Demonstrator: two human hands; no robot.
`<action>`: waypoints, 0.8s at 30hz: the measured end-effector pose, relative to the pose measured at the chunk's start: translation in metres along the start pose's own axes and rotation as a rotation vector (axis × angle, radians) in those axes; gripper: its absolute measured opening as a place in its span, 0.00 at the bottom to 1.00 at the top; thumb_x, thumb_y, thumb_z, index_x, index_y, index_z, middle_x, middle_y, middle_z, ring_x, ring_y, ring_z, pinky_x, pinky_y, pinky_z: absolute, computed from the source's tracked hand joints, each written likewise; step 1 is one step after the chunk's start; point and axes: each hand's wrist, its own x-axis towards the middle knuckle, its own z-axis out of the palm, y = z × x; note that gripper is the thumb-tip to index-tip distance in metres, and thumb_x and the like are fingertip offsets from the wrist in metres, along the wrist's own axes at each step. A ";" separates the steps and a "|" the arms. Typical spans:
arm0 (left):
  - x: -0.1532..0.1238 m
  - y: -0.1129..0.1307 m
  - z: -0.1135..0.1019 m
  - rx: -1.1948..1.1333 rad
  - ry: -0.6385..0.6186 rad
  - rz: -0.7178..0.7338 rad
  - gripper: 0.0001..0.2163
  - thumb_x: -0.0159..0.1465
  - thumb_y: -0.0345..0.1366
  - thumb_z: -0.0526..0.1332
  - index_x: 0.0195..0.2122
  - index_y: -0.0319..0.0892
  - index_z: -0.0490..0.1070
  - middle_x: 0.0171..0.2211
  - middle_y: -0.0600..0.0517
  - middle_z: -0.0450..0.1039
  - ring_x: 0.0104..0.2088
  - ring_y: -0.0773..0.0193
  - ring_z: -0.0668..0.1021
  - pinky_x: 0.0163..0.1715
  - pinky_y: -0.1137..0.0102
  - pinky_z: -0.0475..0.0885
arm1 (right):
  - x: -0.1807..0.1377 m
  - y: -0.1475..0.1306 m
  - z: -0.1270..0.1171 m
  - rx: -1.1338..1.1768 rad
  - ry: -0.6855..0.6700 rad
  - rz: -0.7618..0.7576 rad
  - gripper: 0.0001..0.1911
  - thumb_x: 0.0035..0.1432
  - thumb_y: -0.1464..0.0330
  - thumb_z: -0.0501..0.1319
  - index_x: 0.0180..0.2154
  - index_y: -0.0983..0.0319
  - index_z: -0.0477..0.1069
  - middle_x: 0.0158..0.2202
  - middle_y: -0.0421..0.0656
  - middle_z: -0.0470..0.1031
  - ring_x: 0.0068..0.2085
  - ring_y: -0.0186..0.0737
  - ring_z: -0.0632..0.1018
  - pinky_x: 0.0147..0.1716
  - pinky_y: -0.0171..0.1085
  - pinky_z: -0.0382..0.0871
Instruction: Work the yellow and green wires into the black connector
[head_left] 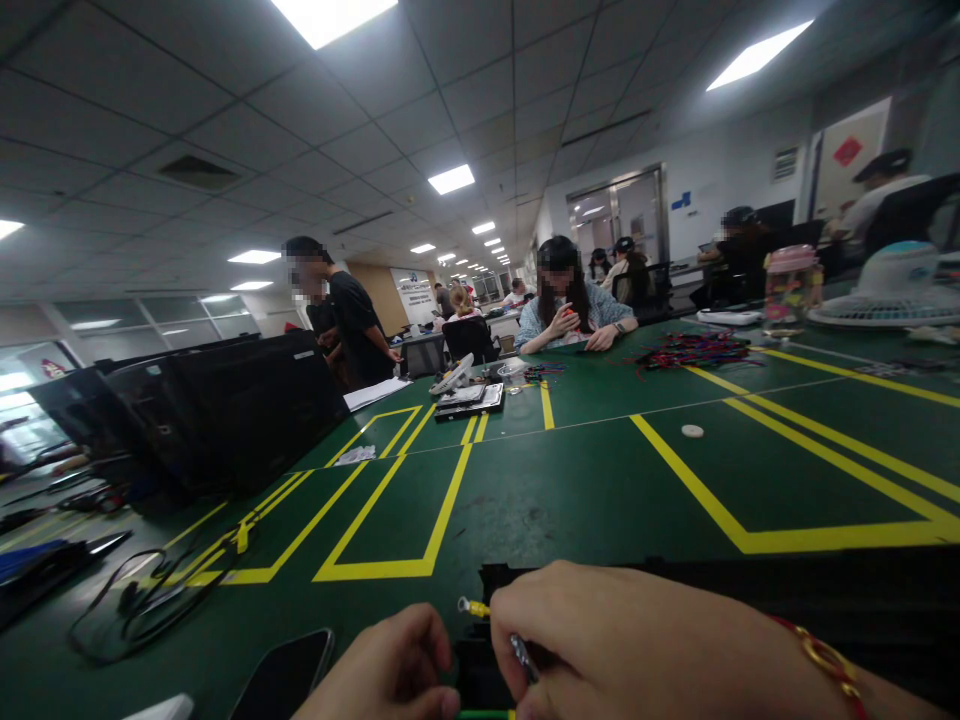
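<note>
Below, the right hand [637,640] pinches a metal part [523,655].

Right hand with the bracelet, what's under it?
A black object lies under the right hand, and a small silver metal piece shows at its fingers, with a yellow-tipped piece beside them. The hand covers the rest, so that cannot be seen.

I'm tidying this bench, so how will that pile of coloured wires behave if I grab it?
The pile of coloured wires will probably feel floppy, since its thin strands lie in loose, curving loops. It also looks tangled, so lifting one strand may well drag others along. Given how thin they look, the pile is likely light.
</note>
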 end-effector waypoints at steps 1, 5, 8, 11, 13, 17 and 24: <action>0.000 0.000 0.000 -0.009 0.000 -0.006 0.06 0.54 0.31 0.59 0.33 0.40 0.65 0.28 0.55 0.72 0.29 0.65 0.73 0.27 0.73 0.63 | 0.000 0.000 -0.001 0.004 -0.015 -0.013 0.09 0.56 0.76 0.67 0.34 0.61 0.69 0.33 0.36 0.70 0.33 0.38 0.71 0.24 0.30 0.55; 0.000 0.001 0.000 -0.039 -0.008 0.022 0.06 0.54 0.30 0.58 0.33 0.40 0.65 0.28 0.55 0.72 0.28 0.66 0.72 0.26 0.73 0.62 | 0.001 0.001 0.001 -0.047 -0.021 -0.024 0.08 0.57 0.76 0.66 0.35 0.61 0.69 0.32 0.36 0.71 0.32 0.37 0.72 0.23 0.30 0.54; 0.001 0.002 0.000 -0.024 -0.002 -0.003 0.06 0.53 0.28 0.59 0.33 0.40 0.65 0.28 0.56 0.71 0.29 0.66 0.72 0.27 0.73 0.61 | 0.002 -0.001 0.005 -0.101 0.018 -0.006 0.08 0.57 0.74 0.67 0.34 0.61 0.68 0.32 0.35 0.71 0.30 0.36 0.71 0.21 0.31 0.52; 0.002 0.000 0.000 -0.058 -0.014 0.017 0.06 0.52 0.28 0.59 0.32 0.39 0.65 0.28 0.55 0.72 0.30 0.65 0.73 0.27 0.73 0.62 | 0.004 -0.006 0.007 -0.123 0.022 0.026 0.10 0.55 0.74 0.69 0.32 0.61 0.67 0.29 0.34 0.69 0.27 0.35 0.69 0.19 0.30 0.49; 0.003 -0.003 0.000 -0.086 -0.024 0.039 0.06 0.53 0.28 0.59 0.33 0.40 0.65 0.30 0.53 0.73 0.31 0.63 0.75 0.28 0.72 0.64 | 0.005 -0.010 0.007 -0.128 0.034 0.046 0.11 0.54 0.76 0.69 0.31 0.62 0.67 0.28 0.34 0.68 0.26 0.33 0.68 0.18 0.30 0.48; 0.005 -0.007 0.000 -0.075 -0.010 0.053 0.07 0.53 0.27 0.59 0.33 0.39 0.66 0.33 0.49 0.77 0.34 0.59 0.77 0.30 0.70 0.66 | 0.006 -0.015 0.006 -0.089 0.047 0.049 0.11 0.54 0.78 0.70 0.31 0.63 0.69 0.26 0.35 0.68 0.23 0.33 0.67 0.17 0.30 0.48; 0.008 -0.011 0.002 -0.132 -0.018 0.056 0.07 0.53 0.27 0.60 0.33 0.39 0.66 0.32 0.51 0.76 0.34 0.59 0.78 0.32 0.70 0.68 | 0.010 -0.016 0.009 0.038 0.038 0.054 0.09 0.55 0.79 0.69 0.35 0.62 0.72 0.30 0.35 0.71 0.26 0.34 0.70 0.19 0.29 0.53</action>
